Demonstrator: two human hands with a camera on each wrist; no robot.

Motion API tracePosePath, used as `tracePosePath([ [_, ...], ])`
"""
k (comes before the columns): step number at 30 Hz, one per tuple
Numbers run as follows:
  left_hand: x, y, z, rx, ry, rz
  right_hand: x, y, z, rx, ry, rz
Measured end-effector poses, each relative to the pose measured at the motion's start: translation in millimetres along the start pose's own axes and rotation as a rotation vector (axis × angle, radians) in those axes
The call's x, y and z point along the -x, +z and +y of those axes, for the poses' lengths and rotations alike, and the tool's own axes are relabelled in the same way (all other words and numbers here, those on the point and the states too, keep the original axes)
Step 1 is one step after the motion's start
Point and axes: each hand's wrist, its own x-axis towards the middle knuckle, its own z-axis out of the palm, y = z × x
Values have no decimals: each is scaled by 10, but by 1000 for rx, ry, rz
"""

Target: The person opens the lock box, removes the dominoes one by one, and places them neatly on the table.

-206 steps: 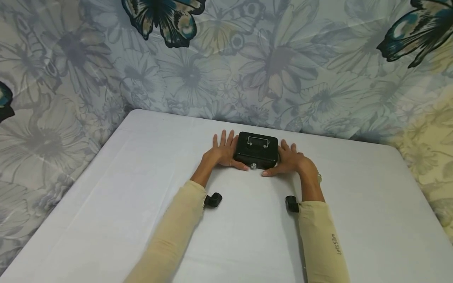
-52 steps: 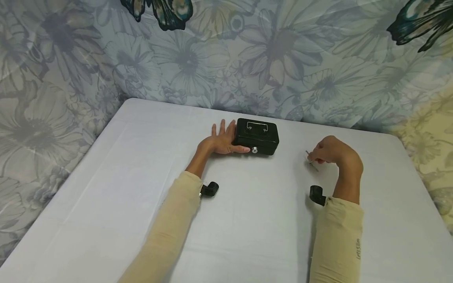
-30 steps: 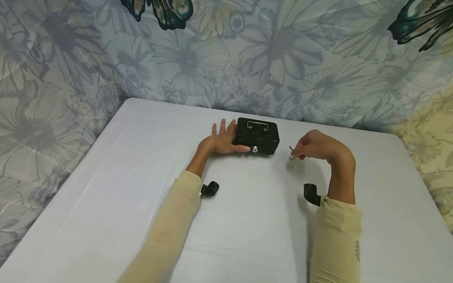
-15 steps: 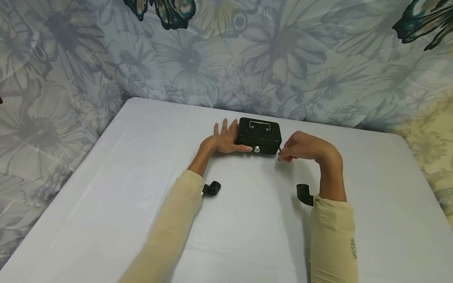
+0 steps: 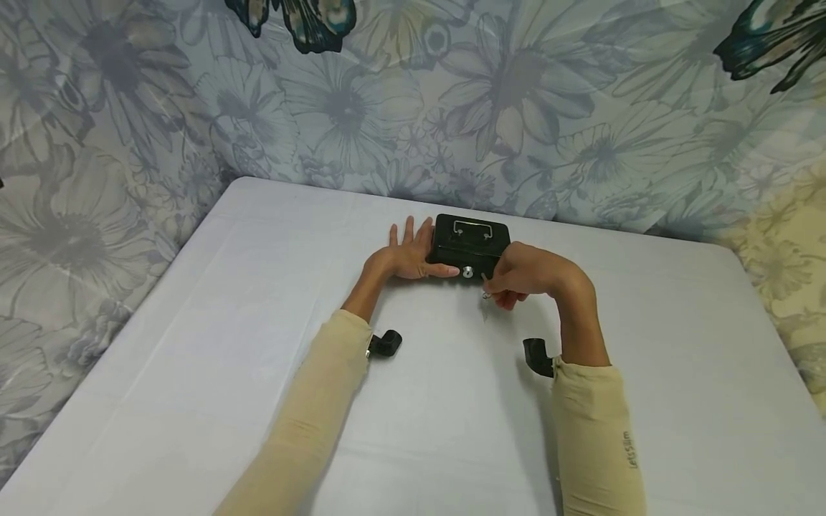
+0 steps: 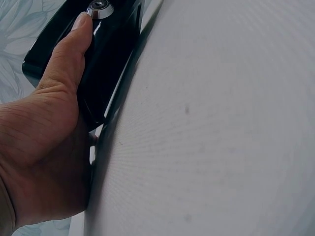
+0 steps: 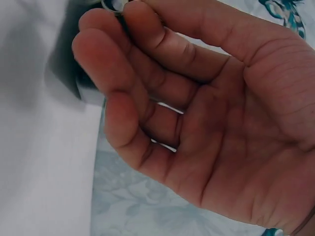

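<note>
One left hand [image 5: 408,261], fingers spread, braces the black box [image 5: 470,246] just above mid-frame, the right hand [image 5: 530,271] pinches a key [image 5: 485,277], seemingly lining up, and the lock [image 5: 467,272] probably wants careful aim!

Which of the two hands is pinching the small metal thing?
The right hand pinches the small metal thing in front of the black box; the left hand spreads its fingers at the box's side, thumb beside the lock.

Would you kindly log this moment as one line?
left hand: touches black box | right hand: pinches small metal piece near lock | box: closed
</note>
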Motion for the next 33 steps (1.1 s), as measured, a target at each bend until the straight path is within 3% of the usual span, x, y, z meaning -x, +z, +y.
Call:
tracePosePath([
  [14, 12, -7, 9, 21, -3, 7, -140, 107, -133, -15, -20, 32],
  [20, 9, -2, 9, 20, 4, 7, -145, 128, -157, -6, 11, 40],
  [33, -124, 57, -43, 0, -21, 14, -150, 170, -252, 22, 32, 80],
])
